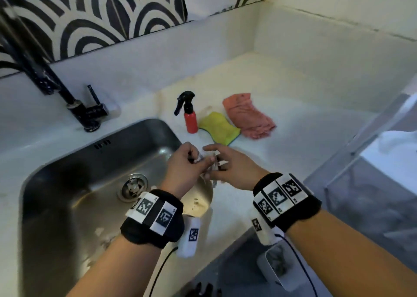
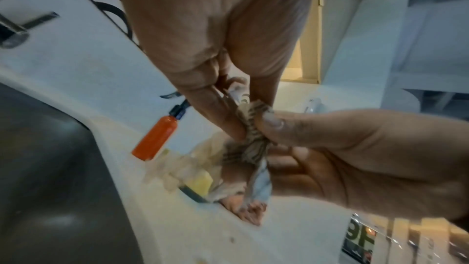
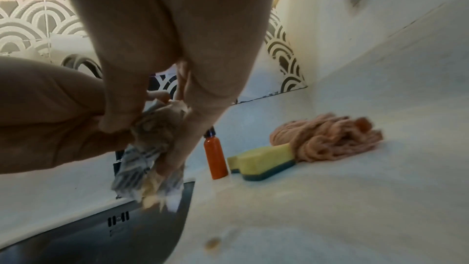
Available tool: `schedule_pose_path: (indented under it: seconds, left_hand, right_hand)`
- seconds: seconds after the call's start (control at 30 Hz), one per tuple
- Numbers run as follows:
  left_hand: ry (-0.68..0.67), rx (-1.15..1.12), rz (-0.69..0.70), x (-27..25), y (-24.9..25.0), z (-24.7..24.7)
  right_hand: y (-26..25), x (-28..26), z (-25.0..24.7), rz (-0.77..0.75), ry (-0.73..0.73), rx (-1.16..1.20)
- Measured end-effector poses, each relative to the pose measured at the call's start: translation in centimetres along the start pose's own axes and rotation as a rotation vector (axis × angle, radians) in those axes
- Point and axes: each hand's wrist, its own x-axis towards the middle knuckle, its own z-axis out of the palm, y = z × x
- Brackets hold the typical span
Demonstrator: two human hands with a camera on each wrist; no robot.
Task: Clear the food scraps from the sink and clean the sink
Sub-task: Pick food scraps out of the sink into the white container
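The sink [image 1: 67, 206] lay below and to the left of my hands, a steel basin with rounded corners and a dull, water-marked sheen, pale scraps strewn on its floor and more caught in the round strainer [image 1: 133, 187]. My left hand [image 1: 185, 161] and my right hand [image 1: 232, 165] met over its right rim, both pinching a thin, crinkled plastic bag [image 2: 251, 138] with faint printed stripes; the neck was twisted into a tight rope between my fingertips [image 2: 271, 122]. Soft yellowish scraps seemed to bulge its lower end, so I judged I was closing up gathered waste, with clearing only part done. Next the bag would need tying or setting aside without splitting, as the film looked flimsy and wet. Cleaning had not begun: on the bench [image 1: 293, 116] stood a small red spray bottle [image 1: 190, 120] with a black trigger, just beside it a yellow sponge [image 1: 220, 127] with a dark scouring base, and a nubbly pink cloth [image 1: 248, 116] crumpled against that.
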Motion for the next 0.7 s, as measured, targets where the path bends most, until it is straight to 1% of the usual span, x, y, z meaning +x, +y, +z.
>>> schedule_pose_path:
  seconds: [0.1,0.17,0.23,0.33,0.4,0.47,0.53,0.57,0.63,0.7]
  left_hand:
    - [-0.057,-0.039,-0.006,-1.7,1.4,4.2]
    - [-0.088,-0.024,0.013,-3.2,2.2,7.0]
    - [-0.147,0.018,0.053,-4.5,3.0,9.7]
    - [-0.277,0.08,0.13,-6.2,3.4,13.9]
    - [-0.316,0.188,0.201,-7.1,3.1,16.8]
    - [-0.318,0.33,0.296,-7.7,2.4,19.0]
    - [-0.361,0.483,0.395,-8.3,1.7,21.6]
    - [-0.393,0.559,0.42,-8.6,1.2,22.7]
    - [-0.442,0.705,0.401,-9.2,0.3,24.9]
    - [-0.414,0.836,0.377,-9.5,-0.5,26.5]
  right_hand:
    - [1.6,-3.3,-2.5,-0.038,0.096,-0.021]
    - [3.1,-5.7,-4.2,-0.044,0.165,-0.058]
    - [5.2,-8.0,-6.0,-0.016,0.217,-0.054]
    - [8.8,-11.4,-8.5,0.036,0.265,-0.089]
    - [11.2,-13.5,-9.9,0.072,0.295,-0.129]
    - [13.5,-15.1,-10.9,0.122,0.305,-0.172]
    - [16.3,-16.8,-11.7,0.207,0.289,-0.179]
    - [17.9,-17.4,-11.9,0.253,0.28,-0.174]
    - [21.1,-18.4,-11.7,0.343,0.26,-0.173]
    - [24.3,-18.8,-11.0,0.432,0.243,-0.205]
